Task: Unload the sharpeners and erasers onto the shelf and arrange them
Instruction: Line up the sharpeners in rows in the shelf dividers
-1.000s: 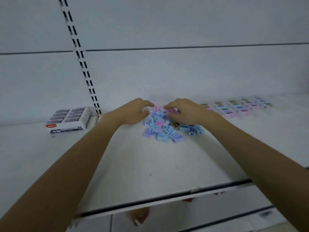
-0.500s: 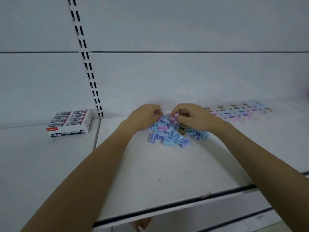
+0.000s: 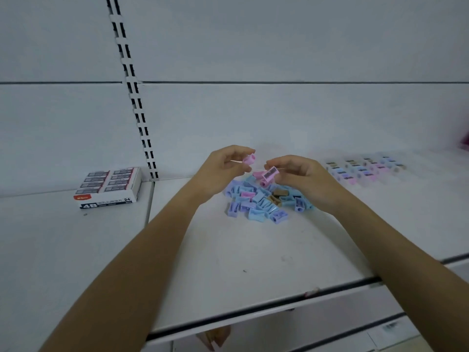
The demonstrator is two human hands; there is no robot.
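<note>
Whereas half a second ago both hands were down in the heap, each is now raised clear of it with one piece.

- The left hand pinches a pink sharpener between thumb and fingertips.
- The right hand pinches a second pink sharpener, blade face toward the camera.
- The two pieces are near each other but apart, above the back of the loose pile of blue, purple, pink and tan sharpeners on the shelf.
- The sorted rows lie further right.
- The eraser box sits at left, looking full.

Judgement: pinks are being picked out for the rows. Most of the pile remains, and the erasers are not yet unloaded.
</note>
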